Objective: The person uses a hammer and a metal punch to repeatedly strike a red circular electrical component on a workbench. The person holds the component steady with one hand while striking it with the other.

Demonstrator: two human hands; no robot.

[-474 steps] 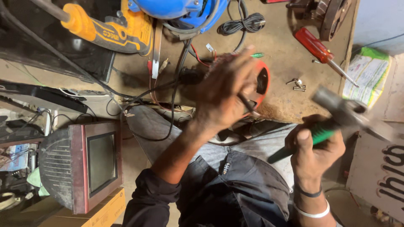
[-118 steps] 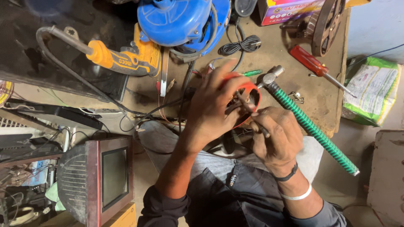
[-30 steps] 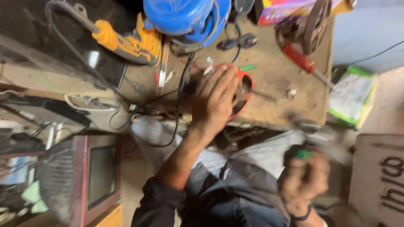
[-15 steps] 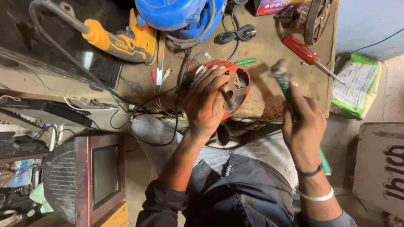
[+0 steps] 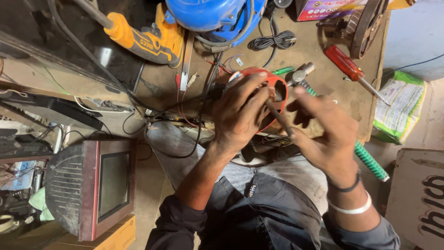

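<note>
Hands (image 5: 243, 113) steady red housing (image 5: 276, 95) holding windings.

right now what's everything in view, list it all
round motor housing: 1, red-orange, bench edge, under the left hand
hammer: 1, steel head, green ribbed grip, in the right hand
thin rod: 1, dark, set against the housing
screwdriver: 1, red handle, bench right
power tool: 1, orange-yellow, bench left
pump body: 1, blue, bench top
cable coil: 1, black, beside the pump
small tv: 1, dark red casing, floor left
printed bag: 1, green and white, floor right
workbench: 1, brown
left hand: on the housing
right hand: grips the hammer
</note>
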